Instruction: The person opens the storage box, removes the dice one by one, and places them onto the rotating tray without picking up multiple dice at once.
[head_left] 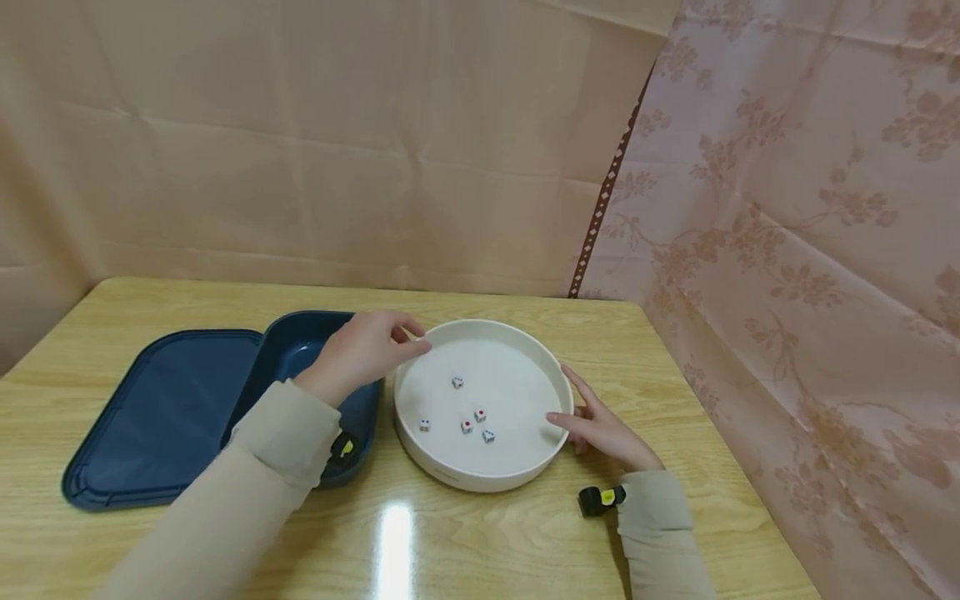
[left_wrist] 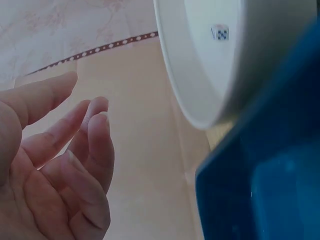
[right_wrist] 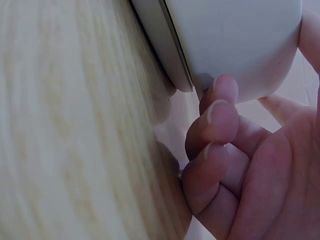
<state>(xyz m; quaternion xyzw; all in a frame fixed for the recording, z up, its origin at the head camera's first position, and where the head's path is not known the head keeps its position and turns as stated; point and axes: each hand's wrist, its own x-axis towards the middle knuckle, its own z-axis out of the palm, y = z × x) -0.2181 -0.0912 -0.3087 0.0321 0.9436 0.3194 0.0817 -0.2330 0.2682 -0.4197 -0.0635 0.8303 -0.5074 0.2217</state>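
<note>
Several small white dice (head_left: 467, 427) with red or blue pips lie inside a round white tray (head_left: 450, 477). My right hand (head_left: 603, 429) grips the tray's right side, thumb over the rim and the other fingers outside. In the right wrist view, curled fingertips (right_wrist: 220, 117) are at the tray's lower edge. Above the tray's left rim, beside the dark blue box (head_left: 367, 417), hovers my left hand (head_left: 367, 350). Its fingers bend loosely, and the left wrist view shows nothing between them. One die (left_wrist: 220, 33) also appears there inside the tray.
A dark blue lid (head_left: 165, 408) lies flat on the wooden table (head_left: 487, 542), left of the box and partly behind it. Beige cloth (head_left: 337, 167) hangs along the table's back, and pink flowered cloth (head_left: 810, 250) covers the right side.
</note>
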